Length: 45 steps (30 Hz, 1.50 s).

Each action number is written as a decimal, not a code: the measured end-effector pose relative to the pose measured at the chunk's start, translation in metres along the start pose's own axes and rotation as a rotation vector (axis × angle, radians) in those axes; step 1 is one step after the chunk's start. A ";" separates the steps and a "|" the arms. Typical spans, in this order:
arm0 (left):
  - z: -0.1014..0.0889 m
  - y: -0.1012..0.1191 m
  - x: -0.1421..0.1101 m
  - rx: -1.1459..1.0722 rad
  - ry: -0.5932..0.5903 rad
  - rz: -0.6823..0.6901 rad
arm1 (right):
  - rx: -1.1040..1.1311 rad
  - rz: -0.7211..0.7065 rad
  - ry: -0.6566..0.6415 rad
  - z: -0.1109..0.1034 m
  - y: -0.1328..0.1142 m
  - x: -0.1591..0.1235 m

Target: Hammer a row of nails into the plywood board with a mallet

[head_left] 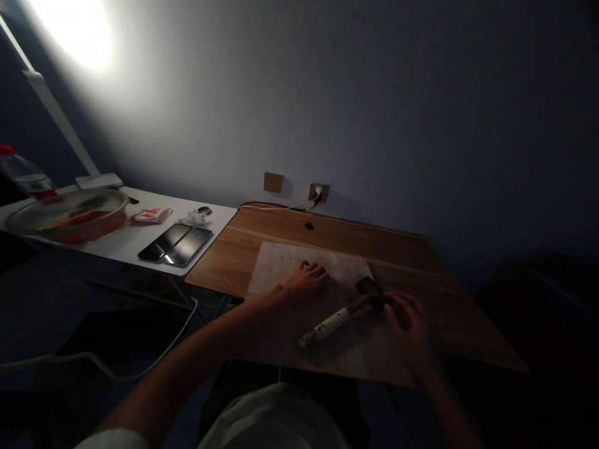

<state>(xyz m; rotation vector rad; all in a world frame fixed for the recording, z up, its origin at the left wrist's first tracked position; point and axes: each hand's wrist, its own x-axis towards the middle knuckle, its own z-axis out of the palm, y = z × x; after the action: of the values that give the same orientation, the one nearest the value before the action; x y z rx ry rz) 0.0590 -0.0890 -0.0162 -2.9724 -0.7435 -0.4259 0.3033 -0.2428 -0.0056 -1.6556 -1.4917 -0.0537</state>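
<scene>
A hammer [333, 323] with a dark head and a whitish, worn-looking handle lies slantwise over a pale wooden board [266, 274]. My right hand [412, 321] is at the head end, its fingers closed about the dark head; the handle points toward my lower left. On the board's upper middle rests my left hand [306, 279], palm down, with its fingers loosely bent and somewhat apart. Nothing shows in it, though the underside of the palm is hidden. Dim light blurs the detail around both hands.
The board lies on a brown wooden table [397, 249]. At left, a white table [140, 240] holds two phones [176, 244], a red-and-white packet [153, 215], a clear bowl [70, 215], a bottle [28, 174] and a lamp [60, 118]. A plugged-in cable [299, 205] runs along the wall.
</scene>
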 end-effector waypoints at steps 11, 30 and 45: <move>-0.029 0.016 -0.061 0.007 0.055 0.075 | -0.037 0.308 -0.049 -0.002 0.020 -0.055; -0.043 -0.035 -0.086 -0.570 -0.021 -0.158 | -0.156 0.289 -0.068 0.007 0.014 -0.054; -0.029 -0.057 -0.098 -0.570 0.144 -0.400 | -0.102 0.149 -0.072 0.040 0.003 -0.052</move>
<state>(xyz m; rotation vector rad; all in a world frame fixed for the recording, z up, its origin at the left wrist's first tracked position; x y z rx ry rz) -0.0579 -0.0862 -0.0163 -3.2180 -1.4123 -1.0162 0.2711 -0.2588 -0.0607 -1.8640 -1.4349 0.0116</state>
